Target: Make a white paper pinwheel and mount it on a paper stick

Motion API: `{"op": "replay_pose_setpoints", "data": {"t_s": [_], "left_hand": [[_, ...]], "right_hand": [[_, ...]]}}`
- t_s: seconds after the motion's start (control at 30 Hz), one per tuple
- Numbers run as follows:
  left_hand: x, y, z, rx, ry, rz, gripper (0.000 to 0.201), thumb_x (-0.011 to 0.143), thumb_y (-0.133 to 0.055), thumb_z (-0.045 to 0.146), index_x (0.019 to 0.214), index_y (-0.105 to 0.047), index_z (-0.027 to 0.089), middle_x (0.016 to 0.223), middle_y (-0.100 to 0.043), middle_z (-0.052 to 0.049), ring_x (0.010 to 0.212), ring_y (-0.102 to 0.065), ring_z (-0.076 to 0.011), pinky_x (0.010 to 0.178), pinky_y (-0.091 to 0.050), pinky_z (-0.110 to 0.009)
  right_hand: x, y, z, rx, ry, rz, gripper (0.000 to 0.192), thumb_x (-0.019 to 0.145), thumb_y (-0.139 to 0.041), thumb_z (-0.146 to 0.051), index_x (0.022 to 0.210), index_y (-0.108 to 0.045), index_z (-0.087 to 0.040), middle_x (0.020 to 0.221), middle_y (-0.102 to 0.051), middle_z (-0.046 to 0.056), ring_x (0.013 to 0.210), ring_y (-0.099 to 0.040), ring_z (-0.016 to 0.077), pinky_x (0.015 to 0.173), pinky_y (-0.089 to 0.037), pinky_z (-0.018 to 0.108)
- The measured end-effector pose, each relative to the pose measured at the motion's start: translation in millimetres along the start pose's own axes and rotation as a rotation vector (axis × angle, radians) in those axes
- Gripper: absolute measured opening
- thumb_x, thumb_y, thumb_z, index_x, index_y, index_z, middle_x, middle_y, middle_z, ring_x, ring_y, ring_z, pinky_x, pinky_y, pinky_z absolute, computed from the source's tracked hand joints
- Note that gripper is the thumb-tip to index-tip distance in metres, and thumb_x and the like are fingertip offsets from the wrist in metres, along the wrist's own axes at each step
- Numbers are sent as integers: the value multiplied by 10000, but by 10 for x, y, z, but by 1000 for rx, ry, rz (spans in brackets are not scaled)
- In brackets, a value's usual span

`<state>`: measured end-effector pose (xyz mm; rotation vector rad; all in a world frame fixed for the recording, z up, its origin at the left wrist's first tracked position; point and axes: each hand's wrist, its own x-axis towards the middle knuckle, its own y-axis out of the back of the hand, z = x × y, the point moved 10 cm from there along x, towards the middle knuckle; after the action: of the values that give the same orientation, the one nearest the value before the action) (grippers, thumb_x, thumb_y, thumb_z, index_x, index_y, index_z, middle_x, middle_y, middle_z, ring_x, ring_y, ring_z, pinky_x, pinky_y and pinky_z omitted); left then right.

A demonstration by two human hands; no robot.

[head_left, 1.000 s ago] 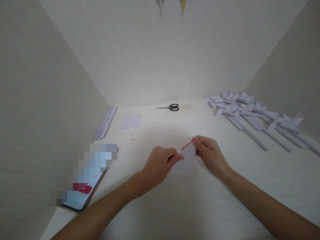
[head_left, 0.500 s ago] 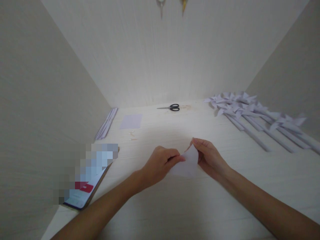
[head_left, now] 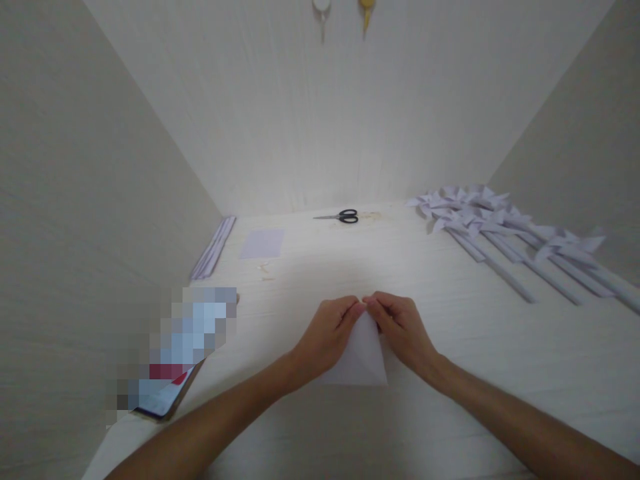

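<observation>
A piece of white paper (head_left: 361, 357) hangs down between my hands, its upper tip pinched and its lower edge spread wide over the table. My left hand (head_left: 330, 331) is closed on the paper's top, thumb and fingers pressed together. Close against it, my right hand (head_left: 403, 328) pinches the same tip from the other side. The fingertips of both hands nearly touch. Part of the paper's left side is hidden behind my left hand.
Black-handled scissors (head_left: 345, 216) lie near the back wall. Several paper pinwheels (head_left: 470, 207) on paper sticks are at the right. A square paper sheet (head_left: 263, 243), small thin scraps (head_left: 265, 269), folded paper strips (head_left: 214, 247) and a phone (head_left: 165, 397) are at the left.
My right hand has moved left and slightly down to meet my left hand. The paper has turned so that its tip points up and its wide edge hangs lower.
</observation>
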<state>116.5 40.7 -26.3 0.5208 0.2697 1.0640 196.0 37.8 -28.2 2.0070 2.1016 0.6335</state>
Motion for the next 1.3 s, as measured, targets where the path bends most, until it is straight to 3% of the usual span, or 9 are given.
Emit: {"op": "replay_pose_setpoints", "data": {"t_s": [0.2, 0.37, 0.7, 0.83, 0.93, 0.97, 1.03, 1.13, 1.3], "left_hand": [[-29, 0, 46, 152, -12, 11, 409, 836, -262, 372, 594, -502, 145, 546, -484, 10, 509, -401, -93, 513, -301, -224], [-22, 27, 60, 171, -26, 18, 444, 822, -293, 384, 521, -506, 137, 460, -395, 30, 452, -344, -76, 449, -249, -214], [31, 47, -58, 48, 48, 52, 443, 779, -347, 450, 443, -297, 164, 450, -269, 45, 447, -257, -66, 421, -182, -221], [-4, 59, -120, 14, 44, 73, 450, 782, -342, 462, 456, -243, 169, 480, -210, 46, 464, -225, -65, 443, -167, -229], [-44, 75, -240, -2, 62, 104, 452, 780, -355, 464, 470, -195, 176, 489, -171, 47, 473, -197, -66, 455, -158, -238], [-50, 95, -295, -24, 82, 128, 449, 777, -358, 468, 477, -188, 180, 488, -168, 48, 469, -192, -66, 454, -155, -240], [-50, 168, -411, -98, 137, 210, 443, 781, -340, 476, 477, -200, 186, 461, -180, 55, 445, -197, -64, 443, -161, -238], [-15, 209, -513, -237, 189, 276, 453, 793, -296, 480, 453, -302, 181, 395, -280, 57, 387, -271, -66, 422, -220, -224], [46, 7, -433, -349, 180, 130, 446, 812, -254, 440, 517, -435, 159, 447, -404, 33, 401, -352, -71, 419, -260, -211]], "right_hand": [[-25, -119, 101, 249, -80, -43, 386, 795, -407, -394, 479, -378, -174, 430, -310, -54, 411, -295, 69, 385, -217, 204], [-29, -110, 142, 329, -119, -49, 407, 773, -450, -411, 453, -385, -168, 401, -318, -57, 387, -283, 61, 376, -193, 208], [114, 101, 247, 392, -148, 28, 425, 735, -514, -411, 419, -369, -167, 367, -304, -63, 359, -244, 50, 368, -160, 212], [246, 493, 366, 507, -195, 195, 357, 677, -570, -405, 453, -411, -177, 386, -325, -62, 346, -268, 56, 353, -183, 212], [245, 1035, 430, 509, -202, 518, 325, 623, -603, -398, 466, -409, -191, 385, -342, -61, 337, -280, 62, 331, -187, 211], [250, 1117, 428, 507, -196, 548, 320, 611, -611, -392, 469, -406, -191, 390, -351, -61, 342, -286, 61, 331, -188, 207], [275, 1105, 434, 495, -197, 497, 337, 605, -618, -392, 458, -393, -189, 394, -338, -62, 350, -281, 58, 333, -188, 204], [316, 722, 440, 479, -198, 208, 386, 625, -616, -396, 435, -356, -183, 408, -315, -58, 365, -278, 56, 348, -182, 208], [249, 298, 370, 378, -149, 3, 397, 720, -514, -437, 459, -375, -172, 416, -298, -62, 376, -254, 51, 374, -162, 210]]}}
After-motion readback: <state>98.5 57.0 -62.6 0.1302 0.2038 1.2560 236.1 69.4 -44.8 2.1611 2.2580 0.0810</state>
